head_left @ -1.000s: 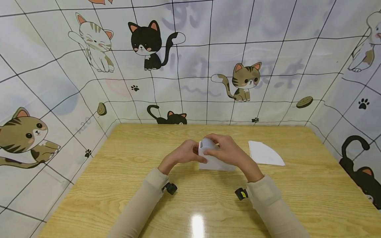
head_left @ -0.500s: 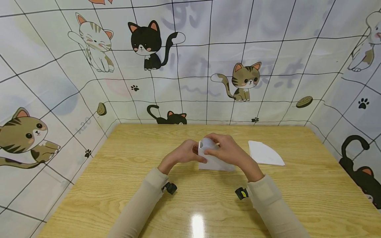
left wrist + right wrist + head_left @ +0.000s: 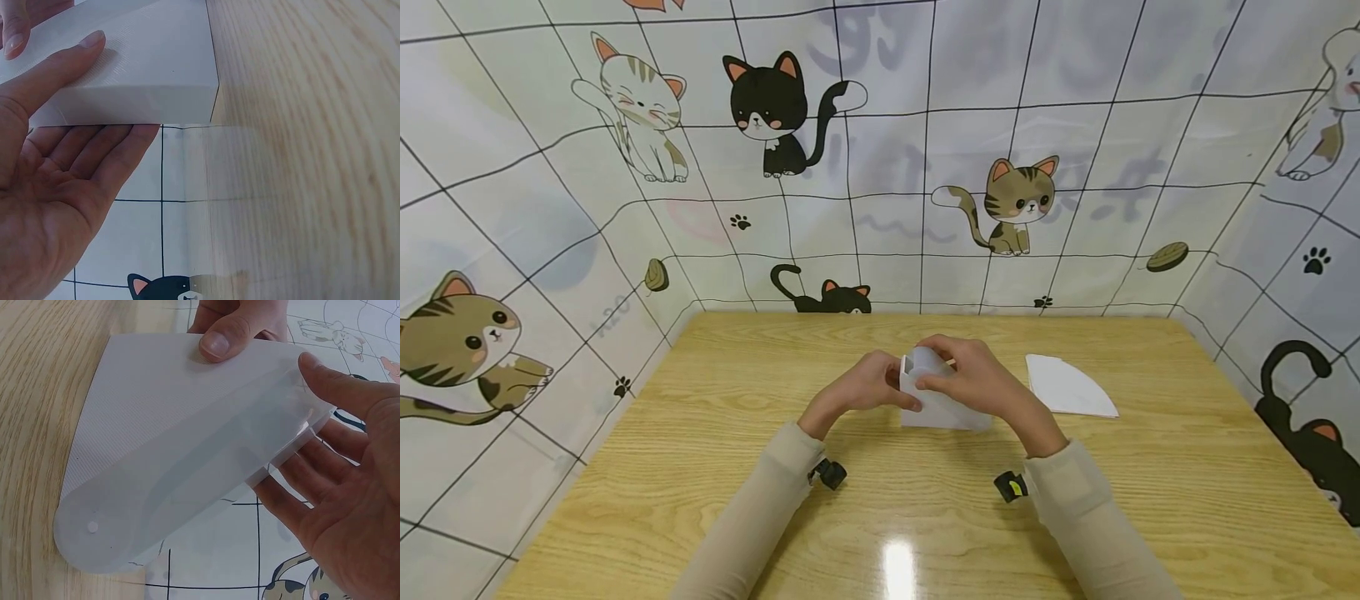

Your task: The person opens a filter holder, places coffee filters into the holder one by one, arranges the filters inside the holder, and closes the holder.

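Over the middle of the table, a flat white case [image 3: 936,412] stands on edge between both hands. A translucent strip-like cover [image 3: 187,456] lies along one side of it, with a small round pivot [image 3: 92,527] at its rounded end. My left hand [image 3: 872,383] grips the case's left end, thumb on the broad face and fingers behind. My right hand [image 3: 973,379] holds the upper edge by the cover, its thumb on the near face and fingers on the far side. What the case contains is hidden.
To the right lies a small stack of white, quarter-circle paper sheets [image 3: 1067,386]. The wooden table [image 3: 760,358] ends at a white cloth backdrop [image 3: 887,167] printed with cats and grid lines, which also closes off both sides.
Both hands keep their hold on the case. The right wrist has shifted very slightly to the right; the paper stack stays where it was.
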The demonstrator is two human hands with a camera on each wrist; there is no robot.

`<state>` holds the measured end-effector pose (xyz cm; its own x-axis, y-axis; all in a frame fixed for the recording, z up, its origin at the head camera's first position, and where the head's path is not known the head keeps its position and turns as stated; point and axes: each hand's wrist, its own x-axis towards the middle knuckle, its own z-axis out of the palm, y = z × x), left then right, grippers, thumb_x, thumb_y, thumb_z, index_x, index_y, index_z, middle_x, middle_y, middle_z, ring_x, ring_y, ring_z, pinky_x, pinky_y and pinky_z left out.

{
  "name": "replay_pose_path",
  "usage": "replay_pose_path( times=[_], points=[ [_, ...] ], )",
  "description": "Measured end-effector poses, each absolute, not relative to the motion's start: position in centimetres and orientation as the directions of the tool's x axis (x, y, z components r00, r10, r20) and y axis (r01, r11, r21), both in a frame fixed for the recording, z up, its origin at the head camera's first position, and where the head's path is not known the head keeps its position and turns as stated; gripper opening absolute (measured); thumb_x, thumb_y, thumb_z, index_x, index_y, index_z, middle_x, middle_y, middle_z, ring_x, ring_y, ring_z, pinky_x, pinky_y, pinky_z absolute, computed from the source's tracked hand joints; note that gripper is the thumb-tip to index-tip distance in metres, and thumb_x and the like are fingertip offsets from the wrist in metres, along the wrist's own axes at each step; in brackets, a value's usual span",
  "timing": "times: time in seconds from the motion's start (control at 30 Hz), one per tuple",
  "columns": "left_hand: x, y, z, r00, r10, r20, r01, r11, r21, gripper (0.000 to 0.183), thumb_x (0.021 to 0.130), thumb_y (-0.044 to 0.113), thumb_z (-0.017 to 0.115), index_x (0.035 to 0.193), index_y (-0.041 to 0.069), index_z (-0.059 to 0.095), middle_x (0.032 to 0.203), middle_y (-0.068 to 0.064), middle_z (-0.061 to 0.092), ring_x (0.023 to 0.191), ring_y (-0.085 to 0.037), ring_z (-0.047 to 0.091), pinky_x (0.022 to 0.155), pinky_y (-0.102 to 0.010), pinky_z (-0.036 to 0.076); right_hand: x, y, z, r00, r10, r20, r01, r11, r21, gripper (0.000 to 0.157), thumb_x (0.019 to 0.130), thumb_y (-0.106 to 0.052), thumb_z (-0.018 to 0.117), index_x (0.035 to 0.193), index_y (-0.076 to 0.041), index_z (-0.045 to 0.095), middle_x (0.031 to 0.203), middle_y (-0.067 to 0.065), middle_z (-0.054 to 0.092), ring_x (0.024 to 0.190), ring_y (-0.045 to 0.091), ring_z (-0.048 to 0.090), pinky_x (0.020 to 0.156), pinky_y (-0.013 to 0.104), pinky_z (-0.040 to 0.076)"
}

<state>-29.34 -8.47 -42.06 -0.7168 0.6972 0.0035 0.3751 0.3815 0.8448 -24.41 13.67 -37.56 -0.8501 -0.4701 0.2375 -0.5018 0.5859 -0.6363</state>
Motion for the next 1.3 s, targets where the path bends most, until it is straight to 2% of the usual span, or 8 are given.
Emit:
replay_pose_path(
  times=[0.43, 0.83, 1.3],
  points=[
    [-29.41, -8.51, -42.23, -0.713, 0.701, 0.001, 0.37, 0.374, 0.85, 0.02, 0.087, 0.016, 0.085, 0.103, 0.008, 0.077, 0.092, -0.005, 0.079, 0.081, -0.012, 0.073, 0.074, -0.027, 0.056, -24.21, 13.92, -37.24, -0.848, -0.476, 0.233, -0.502, 0.577, -0.644, 0.045, 0.093, -0.022, 0.079, 0.132, -0.008, 0.064, 0.115, 0.014, 0.073, 0.104, 0.034, 0.073, 0.079, 0.04, 0.061],
    [-29.35, -8.46, -42.3, -0.718, 0.696, 0.005, 0.373, 0.378, 0.847, 0.02, 0.086, 0.015, 0.085, 0.103, 0.01, 0.077, 0.091, -0.004, 0.079, 0.079, -0.012, 0.072, 0.073, -0.026, 0.055, -24.28, 14.17, -37.23, -0.853, -0.471, 0.226, -0.494, 0.585, -0.644, 0.045, 0.093, -0.022, 0.08, 0.132, -0.009, 0.064, 0.114, 0.01, 0.073, 0.104, 0.024, 0.07, 0.085, 0.042, 0.061],
    [-29.09, -8.51, -41.99, -0.725, 0.689, -0.001, 0.362, 0.381, 0.851, 0.02, 0.087, 0.014, 0.085, 0.104, 0.009, 0.077, 0.092, -0.005, 0.079, 0.081, -0.012, 0.073, 0.076, -0.028, 0.057, -24.26, 14.32, -36.84, -0.857, -0.469, 0.214, -0.483, 0.587, -0.649, 0.045, 0.093, -0.021, 0.079, 0.133, -0.008, 0.063, 0.112, 0.01, 0.073, 0.104, 0.024, 0.07, 0.088, 0.043, 0.061]
  ],
)
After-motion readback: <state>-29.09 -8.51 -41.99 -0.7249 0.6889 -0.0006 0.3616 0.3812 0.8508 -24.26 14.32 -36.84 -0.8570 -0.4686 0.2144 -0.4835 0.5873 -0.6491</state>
